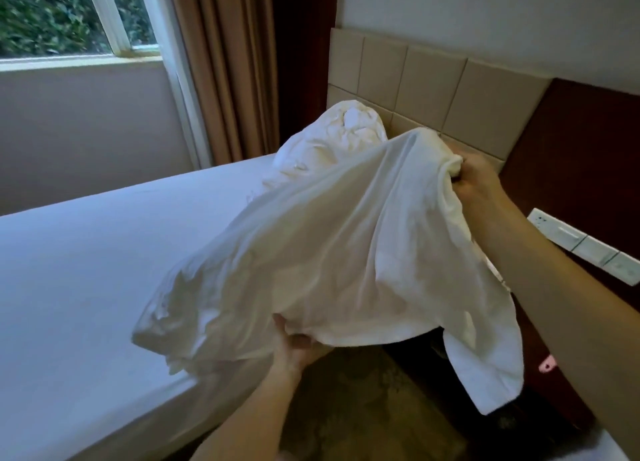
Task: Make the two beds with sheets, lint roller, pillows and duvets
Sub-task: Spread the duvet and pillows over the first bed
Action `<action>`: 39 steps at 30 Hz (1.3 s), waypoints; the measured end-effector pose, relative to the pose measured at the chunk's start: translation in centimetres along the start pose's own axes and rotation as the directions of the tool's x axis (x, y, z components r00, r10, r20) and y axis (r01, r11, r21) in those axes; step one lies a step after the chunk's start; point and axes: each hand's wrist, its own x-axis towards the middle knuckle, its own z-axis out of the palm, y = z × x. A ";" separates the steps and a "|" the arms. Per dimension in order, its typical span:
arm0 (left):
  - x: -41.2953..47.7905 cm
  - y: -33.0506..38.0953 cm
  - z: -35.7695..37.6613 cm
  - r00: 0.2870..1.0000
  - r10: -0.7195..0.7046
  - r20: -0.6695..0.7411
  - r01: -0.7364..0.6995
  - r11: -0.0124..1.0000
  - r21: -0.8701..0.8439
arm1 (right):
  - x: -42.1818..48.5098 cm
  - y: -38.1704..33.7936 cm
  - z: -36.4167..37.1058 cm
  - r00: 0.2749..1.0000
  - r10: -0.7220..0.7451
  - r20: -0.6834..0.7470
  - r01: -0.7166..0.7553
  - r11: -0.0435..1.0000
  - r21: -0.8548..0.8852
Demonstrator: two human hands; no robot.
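A white pillow in its loose case (332,253) hangs in the air over the near edge of the bed (104,270), which is covered by a smooth white sheet. My left hand (294,346) grips the pillow's lower edge from underneath. My right hand (474,175) is closed on its upper corner near the headboard. A flap of the case droops at the lower right. A second, crumpled white pillow (332,142) rests on the bed against the tan padded headboard (429,86).
A window (69,14) and brown curtain (225,62) stand beyond the bed. A dark wood panel (581,142) with a white switch plate (585,246) is on the right. Patterned carpet (356,412) fills the gap beside the bed.
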 end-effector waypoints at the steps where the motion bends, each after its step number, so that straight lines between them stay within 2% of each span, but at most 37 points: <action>1: 0.4 2.4 0.8 0.997 0.074 -0.004 -0.074 0.997 -0.032 | 1.0 0.1 -1.0 0.999 -0.022 -0.024 0.021 0.999 -0.029; 2: 0.8 4.7 1.5 0.991 0.132 0.036 -0.132 0.991 -0.014 | 0.8 0.3 -1.2 0.997 -0.037 -0.069 0.031 0.995 -0.093; 3: 1.2 7.2 2.0 0.978 0.194 0.078 -0.198 0.979 0.042 | 1.7 0.9 -2.3 0.998 -0.031 -0.046 0.026 0.993 -0.118; 6: 3.0 14.1 2.7 0.921 0.374 0.111 -0.390 0.895 0.214 | 4.5 2.5 -4.8 0.999 -0.008 -0.049 0.006 0.999 -0.039; 9: 2.8 19.8 6.8 0.812 0.541 0.222 -0.576 0.676 0.460 | 8.2 4.2 -4.9 0.992 0.097 -0.084 -0.091 0.993 0.072; 10: 2.5 21.2 9.0 0.779 0.572 0.258 -0.598 0.551 0.582 | 10.1 4.7 -4.8 0.987 0.129 -0.097 -0.116 0.984 0.136; 11: 2.1 22.3 11.5 0.739 0.609 0.288 -0.580 0.357 0.732 | 11.9 5.0 -4.7 0.981 0.150 -0.124 -0.126 0.975 0.183; 12: 1.9 23.5 13.9 0.699 0.628 0.344 -0.508 0.097 0.856 | 13.9 5.2 -4.6 0.974 0.162 -0.157 -0.129 0.971 0.203; 13: 1.7 24.4 16.2 0.657 0.643 0.392 -0.368 -0.180 0.912 | 15.9 5.3 -4.7 0.967 0.156 -0.200 -0.113 0.970 0.214; 14: 1.5 25.2 18.5 0.619 0.651 0.439 -0.213 -0.399 0.892 | 17.9 5.3 -4.7 0.964 0.147 -0.221 -0.097 0.970 0.221; 15: 1.9 25.9 20.3 0.591 0.649 0.479 -0.124 -0.514 0.849 | 19.9 5.1 -4.7 0.960 0.136 -0.244 -0.079 0.970 0.230; 16: 2.6 26.5 22.0 0.587 0.637 0.500 -0.083 -0.567 0.819 | 21.9 4.7 -4.7 0.960 0.135 -0.244 -0.069 0.964 0.258; 18: 4.4 27.7 24.8 0.585 0.646 0.491 -0.083 -0.554 0.828 | 25.6 4.0 -4.8 0.954 0.132 -0.268 -0.063 0.966 0.253; 19: 5.2 28.3 26.0 0.590 0.661 0.464 -0.121 -0.496 0.860 | 27.4 3.8 -4.9 0.949 0.128 -0.290 -0.063 0.973 0.223; 20: 6.2 29.0 27.0 0.611 0.668 0.425 -0.180 -0.406 0.896 | 29.1 3.5 -4.8 0.946 0.128 -0.299 -0.068 0.977 0.202; 22: 8.0 30.2 29.0 0.680 0.641 0.354 -0.330 -0.164 0.930 | 32.4 3.5 -4.6 0.946 0.147 -0.287 -0.095 0.977 0.190; 24: 10.0 31.0 30.5 0.752 0.538 0.380 -0.477 0.047 0.878 | 34.9 4.2 -4.2 0.949 0.165 -0.269 -0.118 0.976 0.182; 26: 12.8 31.0 30.9 0.808 0.347 0.476 -0.548 0.147 0.824 | 36.7 5.6 -3.7 0.949 0.176 -0.260 -0.151 0.982 0.113; 27: 14.2 30.3 30.9 0.827 0.255 0.502 -0.551 0.189 0.813 | 37.4 6.5 -3.6 0.956 0.184 -0.228 -0.175 0.983 0.060; 29: 18.3 28.1 29.5 0.888 0.168 0.429 -0.459 0.244 0.854 | 38.8 8.5 -4.3 0.949 0.246 -0.195 -0.257 0.966 -0.033; 30: 20.2 26.4 28.6 0.915 0.207 0.347 -0.388 0.209 0.898 | 38.9 9.6 -4.6 0.937 0.266 -0.227 -0.289 0.954 -0.075; 31: 21.6 24.5 27.6 0.921 0.268 0.282 -0.320 0.108 0.941 | 39.0 10.7 -4.9 0.924 0.284 -0.257 -0.307 0.950 -0.053; 32: 23.0 22.5 26.6 0.915 0.313 0.254 -0.270 0.007 0.963 | 39.3 11.9 -5.7 0.903 0.305 -0.303 -0.329 0.944 -0.031; 34: 25.0 18.9 25.1 0.923 0.325 0.206 -0.182 -0.104 0.978 | 39.9 14.0 -8.0 0.840 0.343 -0.420 -0.415 0.905 -0.091; 39: 29.8 15.8 27.2 0.893 0.354 0.278 -0.121 -0.405 0.906 | 40.4 14.1 -14.3 0.715 0.272 -0.644 -0.597 0.717 -0.361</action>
